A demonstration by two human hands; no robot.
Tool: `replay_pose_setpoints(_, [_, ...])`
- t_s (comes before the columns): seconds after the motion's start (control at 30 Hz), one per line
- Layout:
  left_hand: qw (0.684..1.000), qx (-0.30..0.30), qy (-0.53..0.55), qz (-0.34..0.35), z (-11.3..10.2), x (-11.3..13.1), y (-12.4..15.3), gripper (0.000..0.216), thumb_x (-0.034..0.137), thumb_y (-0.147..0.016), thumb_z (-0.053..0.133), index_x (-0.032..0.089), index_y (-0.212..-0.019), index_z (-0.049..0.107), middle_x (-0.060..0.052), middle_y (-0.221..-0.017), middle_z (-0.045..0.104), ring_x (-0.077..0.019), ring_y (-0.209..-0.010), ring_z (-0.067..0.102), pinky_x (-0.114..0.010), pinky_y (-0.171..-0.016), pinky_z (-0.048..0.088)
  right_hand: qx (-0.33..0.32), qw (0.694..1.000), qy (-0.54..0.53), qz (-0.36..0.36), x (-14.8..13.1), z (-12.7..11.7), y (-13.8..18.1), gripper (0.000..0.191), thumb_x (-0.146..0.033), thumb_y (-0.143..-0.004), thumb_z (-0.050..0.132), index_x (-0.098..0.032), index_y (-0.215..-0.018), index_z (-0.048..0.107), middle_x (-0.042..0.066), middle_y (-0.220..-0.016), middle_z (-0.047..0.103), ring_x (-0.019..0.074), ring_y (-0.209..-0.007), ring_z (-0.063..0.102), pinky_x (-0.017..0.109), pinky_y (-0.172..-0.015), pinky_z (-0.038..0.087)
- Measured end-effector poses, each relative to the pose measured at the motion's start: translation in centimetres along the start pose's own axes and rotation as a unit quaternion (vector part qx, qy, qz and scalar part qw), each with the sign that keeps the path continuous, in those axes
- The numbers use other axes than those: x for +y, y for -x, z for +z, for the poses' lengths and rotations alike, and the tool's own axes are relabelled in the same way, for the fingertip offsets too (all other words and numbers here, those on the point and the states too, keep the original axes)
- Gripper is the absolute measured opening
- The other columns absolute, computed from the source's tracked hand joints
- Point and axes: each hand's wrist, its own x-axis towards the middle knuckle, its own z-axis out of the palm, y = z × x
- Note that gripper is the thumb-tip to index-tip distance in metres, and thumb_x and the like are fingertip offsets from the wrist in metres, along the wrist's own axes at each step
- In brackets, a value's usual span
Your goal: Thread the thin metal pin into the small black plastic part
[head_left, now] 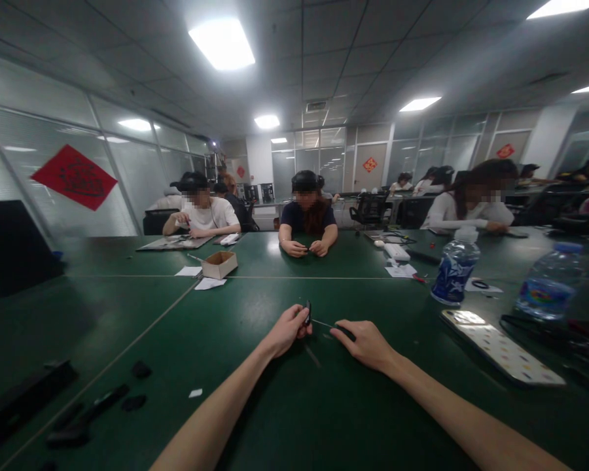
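Note:
My left hand (288, 329) is closed around a small black part (307, 313) held upright just above the green table (186, 340). My right hand (366, 341) rests on the table a short way to the right, fingers pinched on a thin tool (330, 325) whose slim metal shaft points left toward the black part. The tool's tip lies close to the part; whether they touch is unclear.
A phone in a patterned case (501, 352) and two water bottles (455, 265) (550, 282) stand at right. Small black pieces (132, 387) lie at lower left. A cardboard box (219, 264) and paper scraps sit mid-table. Several people work at the far side.

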Motion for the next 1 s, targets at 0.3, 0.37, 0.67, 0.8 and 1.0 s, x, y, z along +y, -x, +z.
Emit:
replay_pose_setpoints(0.3, [1.000,-0.009,0.027,0.009,0.0,0.1,-0.3,0.038,0.053,-0.080,0.055,0.016,-0.083,0.045,0.002,-0.061,0.052,-0.0057,-0.046,0.036,-0.020,-0.047,0.021,0.048,0.997,0.056,0.014,-0.3,0.5,0.1,0.042,-0.045,-0.092,0.035,-0.016,-0.102,0.064,0.008,-0.095,0.070,0.0197,-0.080,0.065,0.029,-0.071,0.049])
replay_pose_setpoints(0.37, [0.999,-0.013,0.033,0.009,0.0,0.2,-0.2,0.039,0.053,-0.079,0.056,0.016,-0.083,0.045,0.001,-0.061,0.053,-0.0056,-0.046,0.036,-0.020,-0.047,0.021,0.058,0.997,0.046,0.034,-0.1,0.4,0.0,0.041,-0.046,-0.092,0.036,-0.018,-0.100,0.065,0.008,-0.092,0.070,0.0194,-0.077,0.066,0.029,-0.069,0.049])
replay_pose_setpoints(0.67, [0.999,-0.005,0.046,-0.004,-0.1,0.1,0.0,0.041,0.055,-0.077,0.058,0.016,-0.081,0.045,0.001,-0.059,0.053,-0.0062,-0.046,0.037,-0.020,-0.047,0.022,0.049,0.996,-0.025,0.070,0.5,0.0,-0.1,0.042,-0.048,-0.092,0.034,-0.020,-0.097,0.065,0.005,-0.076,0.069,0.0167,-0.063,0.064,0.027,-0.061,0.049])
replay_pose_setpoints(0.8, [0.999,0.009,0.048,-0.006,0.0,0.1,-0.2,0.044,0.057,-0.075,0.059,0.017,-0.079,0.044,0.001,-0.058,0.052,-0.0057,-0.044,0.036,-0.020,-0.046,0.021,0.014,1.000,-0.012,0.007,0.1,0.2,0.1,0.042,-0.049,-0.092,0.036,-0.020,-0.096,0.066,0.004,-0.080,0.069,0.0162,-0.068,0.064,0.027,-0.066,0.047])
replay_pose_setpoints(1.0, [0.999,0.006,0.041,-0.003,0.0,0.0,-0.1,0.041,0.055,-0.078,0.057,0.016,-0.079,0.045,0.000,-0.060,0.053,-0.0059,-0.046,0.038,-0.020,-0.047,0.022,0.009,1.000,-0.004,0.010,-0.1,0.0,0.1,0.042,-0.048,-0.092,0.035,-0.020,-0.096,0.065,0.004,-0.079,0.068,0.0159,-0.068,0.063,0.026,-0.065,0.046])
